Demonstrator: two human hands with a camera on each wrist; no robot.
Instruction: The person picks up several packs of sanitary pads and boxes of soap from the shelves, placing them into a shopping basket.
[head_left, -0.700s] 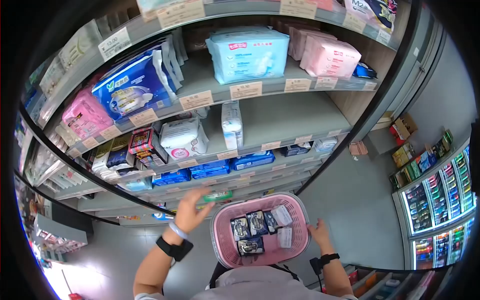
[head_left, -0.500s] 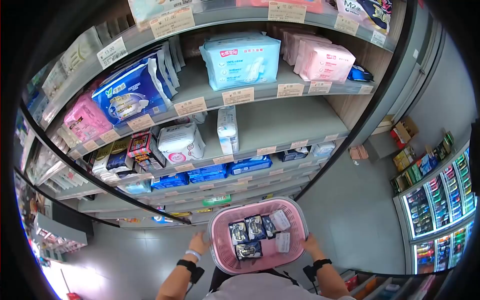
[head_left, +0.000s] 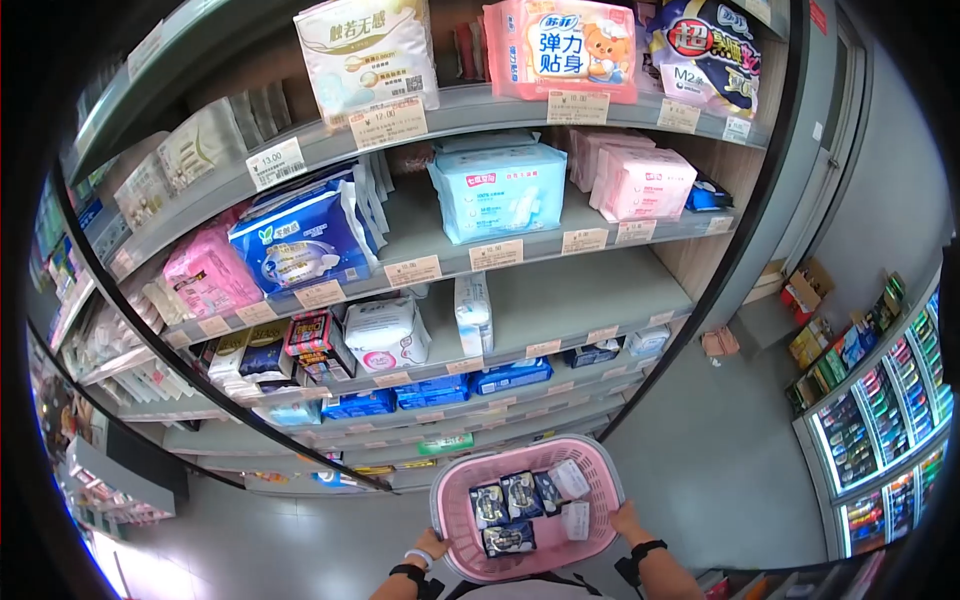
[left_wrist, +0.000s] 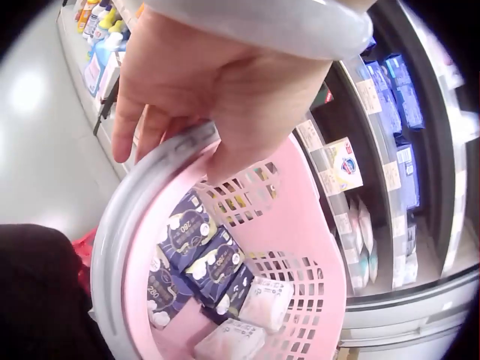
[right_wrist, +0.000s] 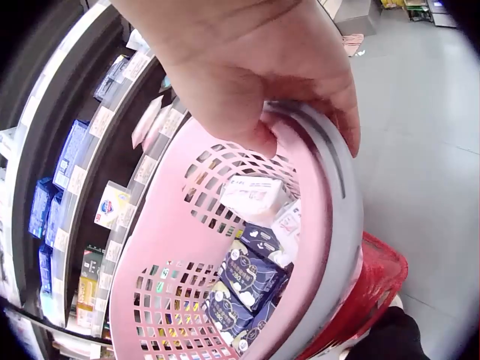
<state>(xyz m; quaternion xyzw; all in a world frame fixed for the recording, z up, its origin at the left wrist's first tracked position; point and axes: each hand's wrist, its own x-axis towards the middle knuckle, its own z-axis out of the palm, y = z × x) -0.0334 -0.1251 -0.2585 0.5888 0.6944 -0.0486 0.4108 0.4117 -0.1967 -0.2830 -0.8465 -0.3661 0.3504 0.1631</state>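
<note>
A pink plastic basket with a grey rim hangs in front of the person's body. My left hand grips its left end; in the left wrist view the thumb lies inside the rim and the fingers go over the outside. On the opposite end my right hand holds the rim, its thumb inside and fingers outside in the right wrist view. Inside lie several navy packs printed with white and gold, and two white packs toward the right side.
Ahead stands a curved shelf unit with packaged pads, among them a light blue pack, a dark blue pack and a pink pack. A lit drinks cooler is on the right. A red basket shows below the pink one.
My left hand came down from near the lower shelves to the basket's left end and now grips it. The head view has tilted up, bringing more of the upper shelf into sight.
</note>
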